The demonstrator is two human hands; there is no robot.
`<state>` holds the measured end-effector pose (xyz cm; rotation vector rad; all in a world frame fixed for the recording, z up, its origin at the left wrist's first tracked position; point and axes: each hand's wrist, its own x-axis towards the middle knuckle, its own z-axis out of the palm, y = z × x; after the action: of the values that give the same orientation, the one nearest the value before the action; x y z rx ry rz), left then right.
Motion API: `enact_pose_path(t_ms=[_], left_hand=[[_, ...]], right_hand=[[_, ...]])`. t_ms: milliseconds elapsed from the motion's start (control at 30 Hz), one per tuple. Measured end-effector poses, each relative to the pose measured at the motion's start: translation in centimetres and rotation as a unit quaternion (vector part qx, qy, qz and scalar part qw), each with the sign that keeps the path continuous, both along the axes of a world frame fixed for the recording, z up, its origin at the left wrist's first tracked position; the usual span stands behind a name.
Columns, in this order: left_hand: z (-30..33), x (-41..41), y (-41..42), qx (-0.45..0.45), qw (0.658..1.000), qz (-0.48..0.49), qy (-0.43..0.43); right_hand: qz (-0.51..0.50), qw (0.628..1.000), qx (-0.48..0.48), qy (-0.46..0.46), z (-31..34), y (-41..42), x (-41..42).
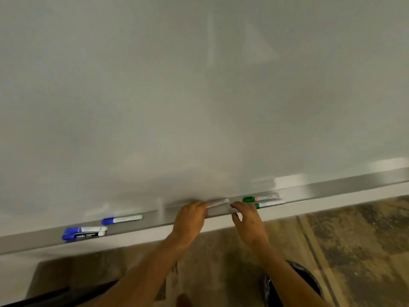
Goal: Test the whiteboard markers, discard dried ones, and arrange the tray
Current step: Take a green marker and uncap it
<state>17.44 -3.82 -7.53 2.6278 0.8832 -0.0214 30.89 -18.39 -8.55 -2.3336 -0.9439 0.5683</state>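
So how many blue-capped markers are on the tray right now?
3: one single blue marker lying alone, and a touching pair, upper and lower, at the tray's left end. Hands may hide others.

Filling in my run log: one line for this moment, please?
left hand holds marker on tray | right hand at tray edge, open | blue markers left | green markers right

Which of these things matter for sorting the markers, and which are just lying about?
Part of the job:
- blue-capped markers on the tray
- green-capped markers
- white marker held by the left hand, with the right hand at its other end
- whiteboard
- black-lined bin

Just there:
- patterned floor
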Motion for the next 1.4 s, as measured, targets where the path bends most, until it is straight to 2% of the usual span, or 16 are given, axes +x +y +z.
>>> enact_pose_path(t_ms=[67,200,300,400,467,567,667,800,933,1000,1100,1267,1400], left_hand=[[-1.8,-0.2,0.9,0.019,0.999,-0.012,0.041],[-4.0,-0.8,1.6,0.019,0.997,-0.044,0.061],[-4.8,-1.1,2.1,0.043,0.996,-0.068,0.047],[-4.5,-1.6,2.7,0.029,0.997,-0.065,0.026],[-2.4,-2.3,2.6,0.018,0.998,-0.067,0.007],[3.0,-3.8,1.9,-0.023,0.995,-0.091,-0.017],[8.9,-5.4,1.2,-0.04,0.991,-0.089,-0.089],[16.8,-7.3,0.8,-0.029,0.98,-0.107,-0.165],[23.5,-9.2,0.1,0.021,0.973,-0.1,-0.206],[26.2,-10.4,-0.4,0.056,0.97,-0.1,-0.214],[29.3,-12.0,-0.5,0.114,0.961,-0.091,-0.235],[33.1,-14.3,-0.8,0.161,0.952,-0.06,-0.254],[35.8,-15.9,-1.1,0.167,0.946,-0.047,-0.273]], right_hand=[[0.027,0.999,-0.017,-0.03,-1.2,1.6,0.0],[0.064,0.992,-0.017,-0.112,-3.0,3.8,0.2],[0.056,0.99,-0.022,-0.125,-3.7,4.7,-0.3],[0.041,0.992,-0.039,-0.114,-3.2,4.8,-1.2],[0.017,0.998,-0.013,-0.063,-1.5,4.4,-1.8],[-0.063,0.99,0.076,0.104,4.0,3.5,-3.0],[-0.074,0.954,0.151,0.247,10.8,2.5,-4.3],[-0.01,0.919,0.235,0.317,18.6,1.8,-6.7],[0.0,0.838,0.366,0.405,25.0,2.2,-9.7],[0.034,0.827,0.392,0.402,27.2,2.5,-10.9],[0.082,0.836,0.409,0.356,30.1,3.1,-12.2],[0.144,0.84,0.434,0.291,34.3,3.5,-13.7],[0.181,0.825,0.464,0.267,36.8,3.5,-14.5]])
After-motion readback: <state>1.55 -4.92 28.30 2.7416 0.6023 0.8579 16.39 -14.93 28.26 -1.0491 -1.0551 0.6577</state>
